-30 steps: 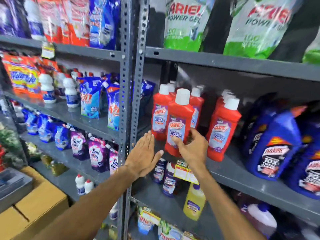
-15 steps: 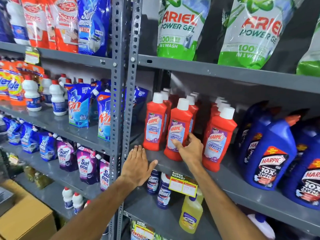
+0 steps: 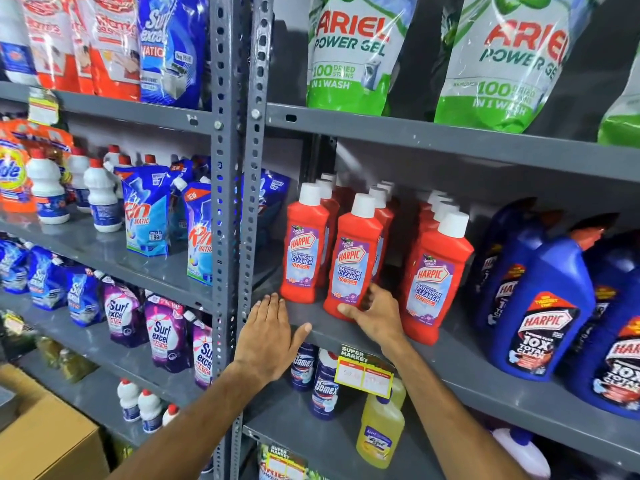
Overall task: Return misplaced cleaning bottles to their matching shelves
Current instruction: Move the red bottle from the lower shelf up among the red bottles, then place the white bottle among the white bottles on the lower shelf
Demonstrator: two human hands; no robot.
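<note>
Red Harpic bottle (image 3: 352,259), lifted 1 s ago, now down on shelf (image 3: 460,370) near front edge w/ right hand (image 3: 375,318) at its base; left hand (image 3: 268,336) dropped flat onto shelf edge.

1. Shop, cleaning-goods aisle; slotted grey steel racks (image 3: 231,216) joined side by side, several shelves high
2. Stock in repeated rows: red Harpic bathroom cleaner bottles (image 3: 304,247), blue Harpic jugs (image 3: 540,306), Ariel Power Gel pouches (image 3: 349,53), Surf Excel pouches (image 3: 166,337)
3. Yellow "Super Market" price tag (image 3: 363,370) hangs on a shelf edge; another on the upper left shelf
4. Cardboard carton (image 3: 45,441) stands at lower left
</note>
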